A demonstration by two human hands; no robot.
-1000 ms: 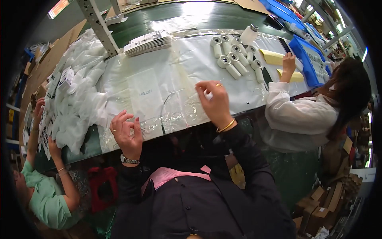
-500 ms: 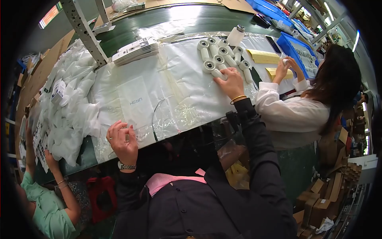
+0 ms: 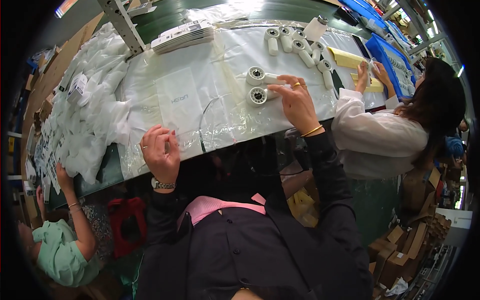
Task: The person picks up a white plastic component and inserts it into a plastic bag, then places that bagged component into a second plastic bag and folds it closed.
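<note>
Handles (image 3: 272, 79) of two white, round-headed plastic devices (image 3: 256, 75) run rightward into the right grip (image 3: 298, 105), narrowed on them — heads left, between front and back edges of the plastic-covered surface (image 3: 140, 92); the left grip (image 3: 161, 156) — half-curled, seemingly empty — is farther.

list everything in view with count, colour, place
handled devices: eight, white, on table, two nearer, six beyond
bottle: one, white, far side
flat packs: one stack, white, back
bag pile: one, white, left
flat bag: one, translucent, middle
sheets: two piles, yellow, right
bin: one, blue, table's right end
table: one, green, centre
stool: one, red, lower left
boxes: several, brown, lower right
people: two, green and white tops, either side
left hand: one, empty, near edge
right hand: one, at nearer devices' handles
</note>
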